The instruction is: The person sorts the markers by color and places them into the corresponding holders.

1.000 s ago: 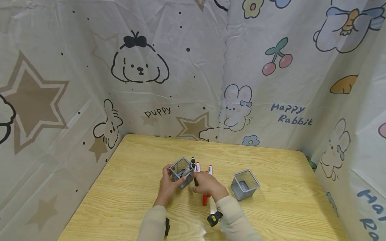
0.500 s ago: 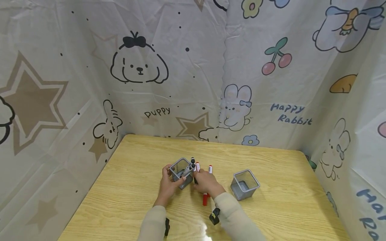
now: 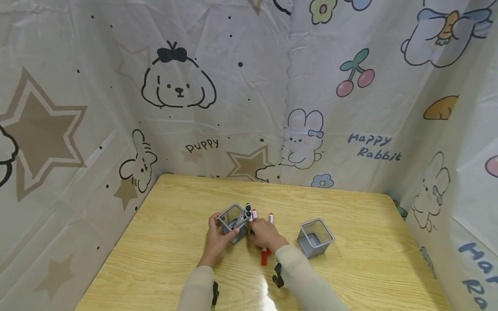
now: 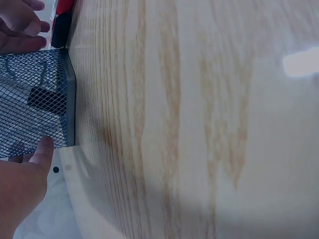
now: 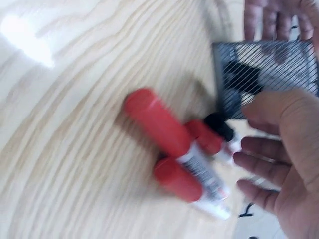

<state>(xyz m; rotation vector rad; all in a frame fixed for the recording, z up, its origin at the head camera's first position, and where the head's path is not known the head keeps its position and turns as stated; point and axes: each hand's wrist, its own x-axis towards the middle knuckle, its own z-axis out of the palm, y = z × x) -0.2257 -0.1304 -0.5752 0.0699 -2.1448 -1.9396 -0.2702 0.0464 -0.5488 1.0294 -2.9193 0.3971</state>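
Note:
My left hand point(image 3: 216, 244) holds a grey mesh pen holder point(image 3: 237, 238) around its sides, thumb toward me. Several black-and-white markers point(image 3: 243, 217) stand in it, leaning to its right corner. Right beside the holder is my right hand point(image 3: 266, 234), its thumb and fingers point(image 5: 261, 172) parted in the right wrist view. Its fingertips are right at a black-capped marker point(image 5: 218, 126) lying on the table. Red-capped markers point(image 5: 159, 122) lie next to it, partly hidden under my right hand in the head view.
A second mesh pen holder point(image 3: 315, 239) stands upright to the right, with no pens showing in it. The wood-grain table point(image 3: 175, 203) is backed by a printed cloth point(image 3: 249, 86) on the far side and both flanks.
My right hand has shifted slightly forward and turned over the markers, covering more of the black cap. The left hand and both pen holders have stayed put.

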